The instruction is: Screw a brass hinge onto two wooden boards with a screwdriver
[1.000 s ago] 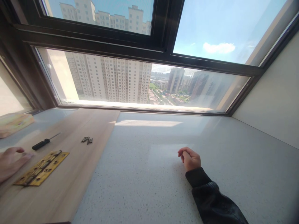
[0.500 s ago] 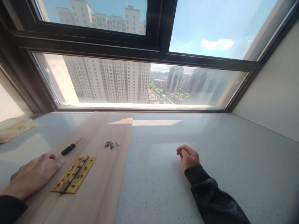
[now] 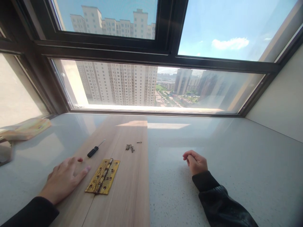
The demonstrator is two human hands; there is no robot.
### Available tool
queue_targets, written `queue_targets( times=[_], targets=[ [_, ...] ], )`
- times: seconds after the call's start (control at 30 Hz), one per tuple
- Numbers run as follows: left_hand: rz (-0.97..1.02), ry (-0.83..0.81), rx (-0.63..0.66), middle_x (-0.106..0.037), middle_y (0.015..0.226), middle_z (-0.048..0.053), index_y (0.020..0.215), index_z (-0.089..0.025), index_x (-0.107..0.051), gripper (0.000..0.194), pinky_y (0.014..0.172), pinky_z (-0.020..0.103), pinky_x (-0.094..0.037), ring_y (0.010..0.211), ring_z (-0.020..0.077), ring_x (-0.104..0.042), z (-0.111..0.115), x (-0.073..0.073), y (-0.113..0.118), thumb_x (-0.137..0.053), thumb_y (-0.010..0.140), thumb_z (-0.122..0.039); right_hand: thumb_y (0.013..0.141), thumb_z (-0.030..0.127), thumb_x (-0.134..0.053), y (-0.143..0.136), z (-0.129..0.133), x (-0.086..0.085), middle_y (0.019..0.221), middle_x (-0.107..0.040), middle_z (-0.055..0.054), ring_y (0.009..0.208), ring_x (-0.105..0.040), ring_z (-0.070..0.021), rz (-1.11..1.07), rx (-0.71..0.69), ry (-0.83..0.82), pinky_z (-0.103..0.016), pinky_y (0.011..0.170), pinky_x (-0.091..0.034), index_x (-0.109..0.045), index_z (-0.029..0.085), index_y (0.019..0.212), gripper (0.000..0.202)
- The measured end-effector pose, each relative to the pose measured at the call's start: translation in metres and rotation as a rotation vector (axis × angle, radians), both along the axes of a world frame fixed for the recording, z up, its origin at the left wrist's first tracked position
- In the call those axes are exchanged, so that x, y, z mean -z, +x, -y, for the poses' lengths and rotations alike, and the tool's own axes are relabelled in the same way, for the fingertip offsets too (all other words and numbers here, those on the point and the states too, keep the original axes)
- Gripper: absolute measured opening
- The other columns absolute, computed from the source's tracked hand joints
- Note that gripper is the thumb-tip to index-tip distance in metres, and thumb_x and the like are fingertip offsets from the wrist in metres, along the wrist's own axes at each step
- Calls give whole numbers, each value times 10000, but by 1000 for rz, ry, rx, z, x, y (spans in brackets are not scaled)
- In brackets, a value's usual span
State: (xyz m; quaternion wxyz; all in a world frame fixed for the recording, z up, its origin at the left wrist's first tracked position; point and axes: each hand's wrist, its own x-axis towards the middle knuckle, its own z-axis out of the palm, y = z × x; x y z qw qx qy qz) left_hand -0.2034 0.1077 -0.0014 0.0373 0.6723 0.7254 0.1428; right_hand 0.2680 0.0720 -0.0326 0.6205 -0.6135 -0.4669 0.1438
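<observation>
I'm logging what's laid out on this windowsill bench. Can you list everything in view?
boards: two, light wood, side by side on the counter
hinge: one, brass, opened flat across the seam of the boards
screwdriver: one, black handle, on the left board beyond the hinge
screws: a few, dark, on the right board
box: one, yellowish, far left
counter: one, speckled white
window: dark frame, behind the counter
left hand: flat on the left board, beside the hinge
right hand: loosely curled on the counter
</observation>
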Motion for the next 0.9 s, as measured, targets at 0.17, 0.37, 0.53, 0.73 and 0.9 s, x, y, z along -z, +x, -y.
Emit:
queue_targets(
  times=[0.17,0.37,0.53,0.73,0.9],
  targets=[
    [-35,-60,62,-456,1205,151,1106,-180,-466,508,940,482,-315,1111,372,-430,14,-1,22,-354,793,-565,614,187,-468,-1,0,-2,465,-559,0,376,-401,-93,21,-17,-10,-228,370,-294,-618,175,534,171],
    [-31,-83,116,-423,1247,151,1145,-183,-462,598,970,470,-315,1172,354,-401,29,4,51,-356,754,-623,631,170,-433,1,0,-8,480,-571,-4,403,-458,-104,-3,-77,-35,-229,396,-349,-615,166,569,192],
    [-41,-112,167,-387,1308,163,1217,-192,-461,671,1011,482,-271,1263,346,-318,48,8,73,-361,738,-650,608,176,-431,-12,2,-19,533,-634,-23,507,-566,-143,7,-251,-126,-261,504,-457,-644,167,583,215],
    [11,-122,267,-370,1363,127,1222,-237,-500,663,1031,476,-268,1290,310,-304,77,11,107,-389,727,-663,592,177,-427,-7,2,-25,564,-651,-19,546,-589,-147,-1,-301,-224,-268,551,-472,-645,173,583,219],
    [9,-72,288,-379,1351,140,1221,-215,-502,659,1029,473,-263,1281,304,-311,82,12,123,-410,730,-646,610,203,-430,11,2,-23,566,-642,-18,549,-584,-138,-42,-287,-252,-263,555,-466,-627,165,616,200]
  ],
)
